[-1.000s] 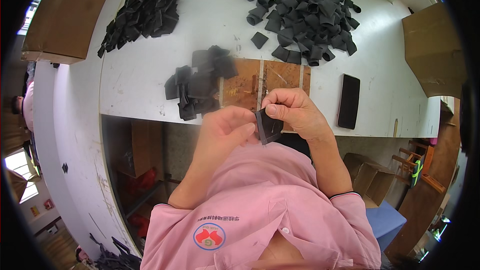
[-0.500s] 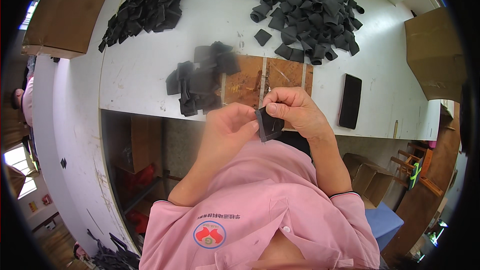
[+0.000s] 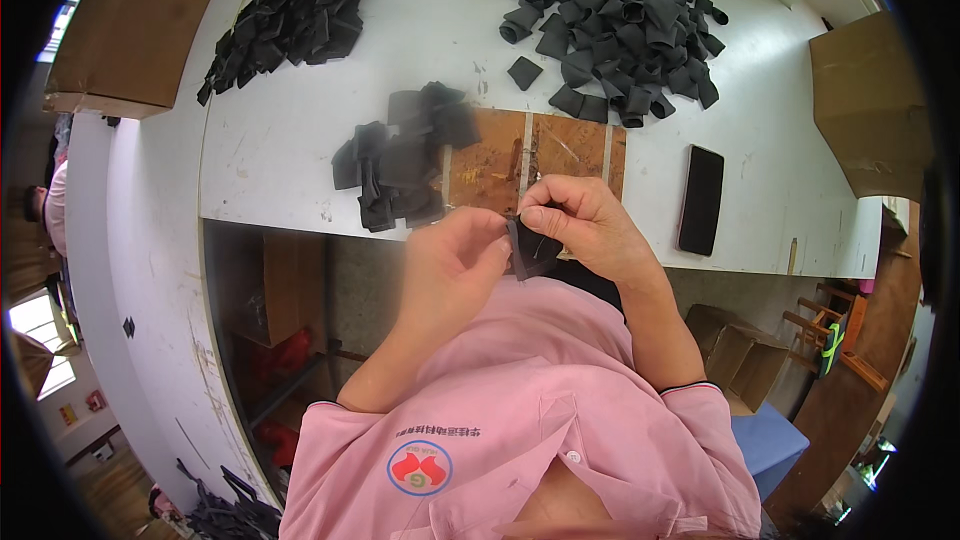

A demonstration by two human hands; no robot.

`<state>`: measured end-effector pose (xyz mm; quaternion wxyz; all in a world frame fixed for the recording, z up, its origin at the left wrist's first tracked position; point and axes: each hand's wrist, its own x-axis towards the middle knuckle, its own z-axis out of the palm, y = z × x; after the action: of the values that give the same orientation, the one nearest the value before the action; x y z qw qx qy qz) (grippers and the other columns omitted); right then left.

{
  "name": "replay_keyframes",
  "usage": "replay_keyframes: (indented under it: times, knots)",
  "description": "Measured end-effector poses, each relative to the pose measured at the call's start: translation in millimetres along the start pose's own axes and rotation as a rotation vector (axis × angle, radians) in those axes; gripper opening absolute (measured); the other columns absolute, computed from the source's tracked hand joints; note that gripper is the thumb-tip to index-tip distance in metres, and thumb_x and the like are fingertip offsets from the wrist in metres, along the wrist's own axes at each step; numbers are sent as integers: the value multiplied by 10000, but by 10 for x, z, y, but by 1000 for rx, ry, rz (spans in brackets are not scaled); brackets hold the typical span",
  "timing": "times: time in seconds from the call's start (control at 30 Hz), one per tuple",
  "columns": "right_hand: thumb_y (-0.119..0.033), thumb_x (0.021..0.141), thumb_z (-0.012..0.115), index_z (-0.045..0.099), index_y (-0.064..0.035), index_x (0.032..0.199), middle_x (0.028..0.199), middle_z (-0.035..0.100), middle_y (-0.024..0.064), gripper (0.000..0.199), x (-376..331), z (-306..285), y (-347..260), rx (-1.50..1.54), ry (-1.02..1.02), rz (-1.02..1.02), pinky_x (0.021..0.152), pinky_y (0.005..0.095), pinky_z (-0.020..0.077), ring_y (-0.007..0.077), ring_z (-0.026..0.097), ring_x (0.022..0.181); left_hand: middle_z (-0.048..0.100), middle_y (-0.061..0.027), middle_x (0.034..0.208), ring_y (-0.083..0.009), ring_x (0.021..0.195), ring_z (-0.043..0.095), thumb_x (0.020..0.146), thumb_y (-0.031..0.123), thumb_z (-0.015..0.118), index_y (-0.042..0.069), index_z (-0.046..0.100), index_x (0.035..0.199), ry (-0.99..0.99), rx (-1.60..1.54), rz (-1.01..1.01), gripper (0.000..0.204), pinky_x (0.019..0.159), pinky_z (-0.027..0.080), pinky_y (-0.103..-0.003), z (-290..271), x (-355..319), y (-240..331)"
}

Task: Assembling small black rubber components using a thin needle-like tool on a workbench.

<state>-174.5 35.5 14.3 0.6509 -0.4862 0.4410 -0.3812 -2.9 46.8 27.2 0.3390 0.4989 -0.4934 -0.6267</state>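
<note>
Where the white table (image 3: 300, 155) spreads ahead of both hands, largest items first: big loose heap of black pieces (image 3: 620, 25) up and beyond the right hand, a second heap (image 3: 290, 10) far beyond the left, cardboard boxes at either far corner. Nearer in, a small stack of flat black pieces (image 3: 400, 165) just beyond the left hand, beside a worn brown board (image 3: 535, 155) directly ahead of the knuckles. Dark phone (image 3: 700, 198) lying outboard of the right hand, near it, not touching.

Smallest — the black piece (image 3: 530, 248) held between the two hands, just off the table's near edge, over the pink shirt. Long axis roughly upright in view, tilted slightly. Right hand (image 3: 585, 230) curled over its top edge, fingertips pinched shut on it. Left hand (image 3: 455, 265) closed against its left side, thumb and forefinger gripping. Both equally near; wrists bent inward, forearms converging from below.
</note>
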Motion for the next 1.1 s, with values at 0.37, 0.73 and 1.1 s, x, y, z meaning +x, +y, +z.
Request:
replay_keyframes:
  times: [0.37,0.73,1.1]
  knots:
    - [-131,822,571,575,-15,787,686,527,-45,122,15,-54,106,208,-5,56,545,174,385,21,450,623,584,-42,768,-54,675,547,780,-26,565,-37,550,880,-44,22,-49,102,619,490,-192,22,-27,67]
    - [-181,828,579,578,-42,813,693,522,-47,140,-17,6,148,437,4,90,535,171,389,27,463,606,595,-47,762,-65,652,556,799,-6,562,-37,550,903,-33,-139,-57,109,621,481,-195,70,3,86]
    - [-206,860,533,525,-58,734,675,439,-63,194,-49,45,290,364,9,19,517,169,321,25,386,606,606,-54,740,-77,578,563,787,80,598,-21,571,878,-101,-377,-84,140,475,388,-172,1,6,114]
